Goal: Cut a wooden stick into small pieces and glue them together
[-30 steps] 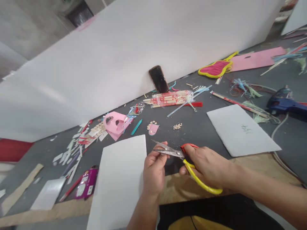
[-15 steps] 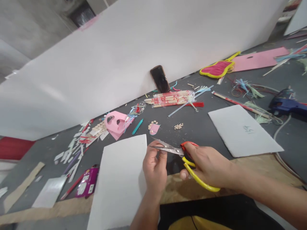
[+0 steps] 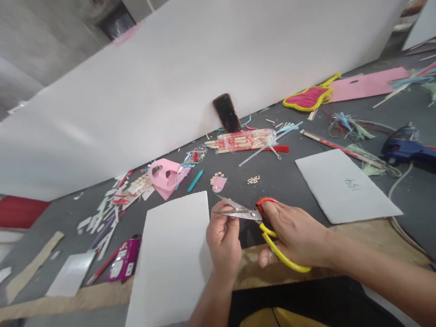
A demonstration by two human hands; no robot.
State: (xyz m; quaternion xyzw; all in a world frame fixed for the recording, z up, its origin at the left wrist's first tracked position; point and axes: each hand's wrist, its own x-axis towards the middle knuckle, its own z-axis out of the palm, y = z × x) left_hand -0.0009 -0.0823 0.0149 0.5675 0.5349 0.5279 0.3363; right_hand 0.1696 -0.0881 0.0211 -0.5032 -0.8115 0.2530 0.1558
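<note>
Scissors (image 3: 252, 215) with red and yellow handles are gripped in my right hand (image 3: 296, 234), their blades parted and pointing left. My left hand (image 3: 223, 236) is closed in a pinch right at the blades. Whatever sits between its fingertips is tiny and pale, and I cannot make it out. Just beyond the blade tips lie a small pink heart-shaped piece (image 3: 219, 183) and a little pile of small cut beige bits (image 3: 253, 180). A white foam board (image 3: 173, 254) lies on the table under and left of my left forearm.
A teal stick (image 3: 195, 180) and a pink cut-out (image 3: 168, 175) lie farther left. A phone (image 3: 227, 112) leans on the white partition behind wrapped sticks (image 3: 243, 140). At right are a white board with handwriting (image 3: 344, 190) and a blue glue gun (image 3: 405, 145). A purple box (image 3: 124, 259) stands left.
My left hand has shifted slightly right along the blades. The scissor blades are parted a little wider, and my right thumb has moved slightly.
</note>
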